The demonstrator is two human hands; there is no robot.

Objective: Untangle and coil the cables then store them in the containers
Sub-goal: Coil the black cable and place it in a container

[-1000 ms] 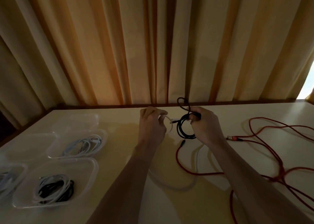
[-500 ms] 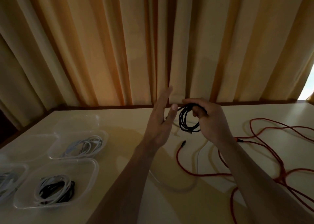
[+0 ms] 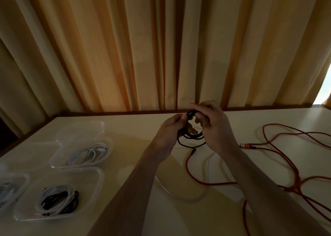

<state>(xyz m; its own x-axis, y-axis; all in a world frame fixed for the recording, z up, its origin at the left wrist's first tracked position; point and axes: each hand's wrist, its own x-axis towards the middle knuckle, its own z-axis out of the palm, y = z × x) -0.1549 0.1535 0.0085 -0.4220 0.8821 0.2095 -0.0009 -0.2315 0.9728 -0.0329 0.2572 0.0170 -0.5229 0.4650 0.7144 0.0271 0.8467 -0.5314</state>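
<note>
left hand (image 3: 171,128): fingers curled, gripping coiled thin black cable (image 3: 190,139) | right hand (image 3: 214,126): fingers curled on same coil's upper loop | coil held just above pale table (image 3: 136,142) | loose red braided cable (image 3: 268,144) at right | clear plastic containers (image 3: 59,194) with coiled cables at left

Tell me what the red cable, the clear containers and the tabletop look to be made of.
Long red cable: probably braided fabric sheath, matte, with a metal plug at its end; the weave itself is too small to tell. Clear rectangular containers: thin translucent plastic, since the cables show through the walls. Cream tabletop: smooth, faintly glossy, likely laminate or painted board.
</note>
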